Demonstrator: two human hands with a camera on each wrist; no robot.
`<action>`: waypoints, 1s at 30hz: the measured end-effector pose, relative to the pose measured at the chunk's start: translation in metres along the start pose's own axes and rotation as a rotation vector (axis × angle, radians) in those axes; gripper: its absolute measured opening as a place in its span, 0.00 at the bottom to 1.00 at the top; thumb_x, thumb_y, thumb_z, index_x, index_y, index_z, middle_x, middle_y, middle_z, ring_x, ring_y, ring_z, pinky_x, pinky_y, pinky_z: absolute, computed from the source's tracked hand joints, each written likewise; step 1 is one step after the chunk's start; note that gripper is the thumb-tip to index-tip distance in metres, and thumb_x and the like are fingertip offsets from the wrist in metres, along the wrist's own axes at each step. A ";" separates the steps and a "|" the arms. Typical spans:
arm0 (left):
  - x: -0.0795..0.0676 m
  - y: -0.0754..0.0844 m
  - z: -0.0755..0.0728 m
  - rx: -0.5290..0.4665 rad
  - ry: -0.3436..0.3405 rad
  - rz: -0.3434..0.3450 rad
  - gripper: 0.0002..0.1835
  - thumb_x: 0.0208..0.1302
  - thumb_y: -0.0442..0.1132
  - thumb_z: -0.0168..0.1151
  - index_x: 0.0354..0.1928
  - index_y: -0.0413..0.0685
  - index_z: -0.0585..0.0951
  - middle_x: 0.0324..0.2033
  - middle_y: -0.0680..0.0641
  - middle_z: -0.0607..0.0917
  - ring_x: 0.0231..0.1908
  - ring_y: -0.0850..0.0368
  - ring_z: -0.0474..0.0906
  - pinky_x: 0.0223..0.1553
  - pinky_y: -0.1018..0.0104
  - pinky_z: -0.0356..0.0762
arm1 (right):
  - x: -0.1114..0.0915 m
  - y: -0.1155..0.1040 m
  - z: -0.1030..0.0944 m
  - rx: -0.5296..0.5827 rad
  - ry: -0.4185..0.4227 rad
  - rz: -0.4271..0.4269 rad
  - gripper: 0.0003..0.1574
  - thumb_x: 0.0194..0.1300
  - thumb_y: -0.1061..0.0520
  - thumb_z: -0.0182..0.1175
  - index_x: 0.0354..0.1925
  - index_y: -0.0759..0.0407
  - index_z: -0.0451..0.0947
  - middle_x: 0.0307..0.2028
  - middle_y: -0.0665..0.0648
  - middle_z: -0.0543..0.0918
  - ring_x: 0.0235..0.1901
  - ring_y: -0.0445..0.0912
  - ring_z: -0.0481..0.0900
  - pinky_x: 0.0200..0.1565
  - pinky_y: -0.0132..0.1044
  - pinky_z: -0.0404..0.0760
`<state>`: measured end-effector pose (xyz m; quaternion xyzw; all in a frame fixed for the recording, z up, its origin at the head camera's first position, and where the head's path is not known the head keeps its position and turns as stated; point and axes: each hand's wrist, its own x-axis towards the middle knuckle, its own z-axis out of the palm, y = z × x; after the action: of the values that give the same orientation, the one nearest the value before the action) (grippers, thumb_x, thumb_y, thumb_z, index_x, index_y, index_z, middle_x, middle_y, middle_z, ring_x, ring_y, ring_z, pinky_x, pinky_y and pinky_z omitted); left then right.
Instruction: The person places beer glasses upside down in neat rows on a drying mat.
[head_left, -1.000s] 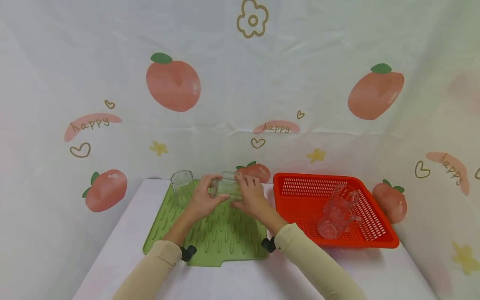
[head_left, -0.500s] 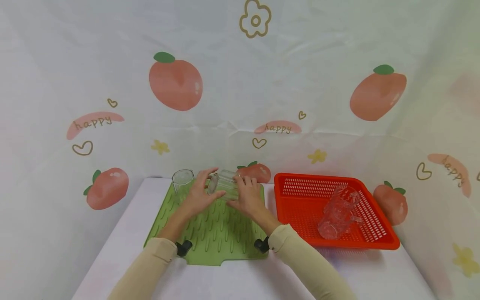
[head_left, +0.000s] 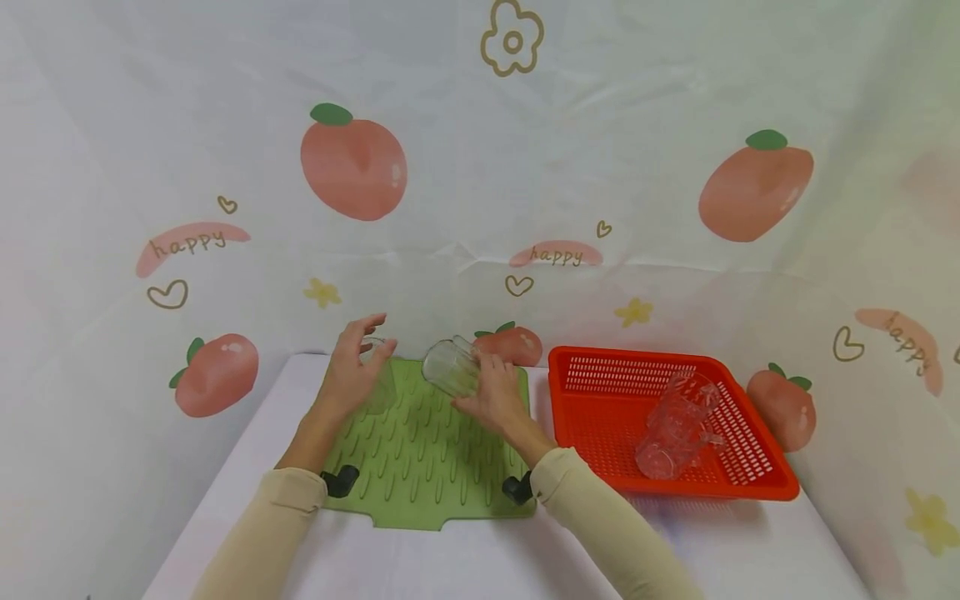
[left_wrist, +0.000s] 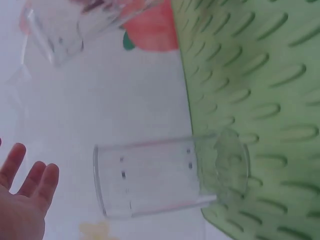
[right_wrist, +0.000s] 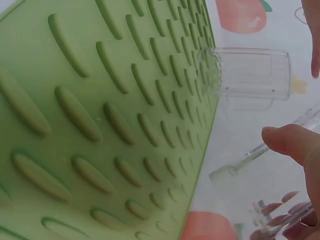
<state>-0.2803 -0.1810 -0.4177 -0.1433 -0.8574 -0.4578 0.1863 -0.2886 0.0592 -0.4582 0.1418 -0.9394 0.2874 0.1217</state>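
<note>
My right hand [head_left: 497, 390] holds a clear glass mug [head_left: 448, 367], tilted, above the green drying mat [head_left: 420, 450]. In the right wrist view the thumb [right_wrist: 285, 140] lies along this mug's side. My left hand [head_left: 348, 375] has its fingers spread beside a second clear glass mug [left_wrist: 155, 175], which stands upright on the mat's far left part. In the left wrist view a gap shows between those fingers [left_wrist: 45, 185] and the standing mug. From the head view the left hand covers much of that mug.
To the right, a red plastic basket [head_left: 592, 417] holds clear glass mugs [head_left: 667, 442] lying at its right side. A printed white cloth [head_left: 465, 208] hangs behind the white table [head_left: 420, 562]. Small black devices [head_left: 517, 489] are at both wrists.
My left hand has left the held mug and moved left to the standing one. The right hand keeps hold of its mug, which has tilted and turned a little.
</note>
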 end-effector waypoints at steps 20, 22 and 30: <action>-0.010 -0.053 -0.045 0.067 0.151 -0.155 0.28 0.73 0.53 0.44 0.67 0.43 0.66 0.64 0.35 0.68 0.64 0.36 0.61 0.60 0.40 0.65 | 0.008 0.018 0.037 0.510 -0.049 0.209 0.53 0.49 0.43 0.73 0.67 0.55 0.59 0.62 0.55 0.73 0.64 0.51 0.70 0.59 0.50 0.74; -0.014 -0.059 -0.046 0.085 0.161 -0.188 0.28 0.73 0.53 0.44 0.66 0.43 0.67 0.63 0.35 0.68 0.63 0.36 0.61 0.60 0.41 0.65 | 0.007 0.024 0.041 0.511 -0.038 0.235 0.52 0.50 0.44 0.73 0.66 0.55 0.60 0.62 0.55 0.72 0.64 0.51 0.69 0.60 0.51 0.73; -0.030 -0.090 -0.048 0.146 0.227 -0.349 0.26 0.72 0.52 0.47 0.65 0.44 0.70 0.63 0.36 0.70 0.63 0.38 0.63 0.60 0.43 0.65 | 0.005 0.038 0.052 0.502 -0.043 0.225 0.49 0.53 0.45 0.72 0.67 0.49 0.58 0.64 0.52 0.71 0.66 0.49 0.68 0.62 0.52 0.72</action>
<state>-0.2818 -0.2720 -0.4731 0.0737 -0.8736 -0.4331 0.2092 -0.3140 0.0586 -0.5183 0.0681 -0.8510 0.5199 0.0299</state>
